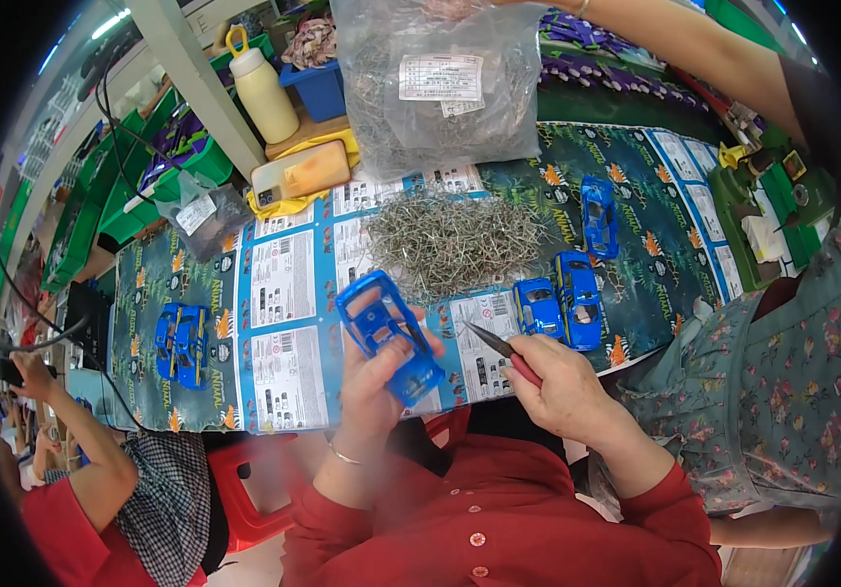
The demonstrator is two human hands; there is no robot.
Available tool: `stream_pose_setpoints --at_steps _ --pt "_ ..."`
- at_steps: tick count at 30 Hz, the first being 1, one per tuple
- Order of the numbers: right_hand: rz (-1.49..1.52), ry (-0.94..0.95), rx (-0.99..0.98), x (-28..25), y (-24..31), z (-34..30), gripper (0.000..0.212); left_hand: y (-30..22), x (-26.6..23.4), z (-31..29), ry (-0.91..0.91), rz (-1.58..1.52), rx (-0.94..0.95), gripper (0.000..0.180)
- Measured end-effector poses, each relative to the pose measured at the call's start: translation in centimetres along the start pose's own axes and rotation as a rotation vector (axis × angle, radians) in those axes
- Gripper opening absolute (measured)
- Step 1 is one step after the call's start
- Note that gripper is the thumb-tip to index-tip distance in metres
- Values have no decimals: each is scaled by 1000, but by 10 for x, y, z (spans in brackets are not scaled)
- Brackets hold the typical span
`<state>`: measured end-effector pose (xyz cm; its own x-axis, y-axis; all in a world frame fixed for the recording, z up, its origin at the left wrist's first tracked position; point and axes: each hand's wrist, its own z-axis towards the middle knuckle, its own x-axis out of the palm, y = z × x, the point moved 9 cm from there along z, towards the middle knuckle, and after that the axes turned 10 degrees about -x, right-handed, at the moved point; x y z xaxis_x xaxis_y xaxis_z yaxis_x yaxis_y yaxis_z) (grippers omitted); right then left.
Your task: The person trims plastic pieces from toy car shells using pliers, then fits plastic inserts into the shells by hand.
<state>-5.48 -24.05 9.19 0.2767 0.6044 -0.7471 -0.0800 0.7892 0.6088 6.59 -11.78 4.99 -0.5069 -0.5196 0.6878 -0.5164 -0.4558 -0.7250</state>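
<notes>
My left hand is closed around a blue plastic toy car body, its hollow window openings facing up. In my right hand is a slim pointed tool with a dark tip and red grip, which looks like tweezers. The tip is a short way right of the car body, apart from it; a thin metal piece seems to be at its end, too small to be sure. Beyond both hands lies a heap of thin metal pins. Blue toy car bodies sit right of the heap.
Another person's arm reaches over a clear plastic bag of metal pieces behind the heap. A phone, yellow bottle and small bag stand far left. More blue car bodies lie left. A green fixture is right.
</notes>
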Motion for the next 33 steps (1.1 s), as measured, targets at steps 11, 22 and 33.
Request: stream_pose_setpoints --at_steps 11,22,33 --pt "81 -21 -35 16 14 -4 21 2 -7 5 43 -224 89 73" --pt "20 -45 -97 18 21 2 22 -2 -1 1 28 -172 142 72" --pt "18 -9 -71 24 16 1 20 0 -3 1 28 -156 136 68"
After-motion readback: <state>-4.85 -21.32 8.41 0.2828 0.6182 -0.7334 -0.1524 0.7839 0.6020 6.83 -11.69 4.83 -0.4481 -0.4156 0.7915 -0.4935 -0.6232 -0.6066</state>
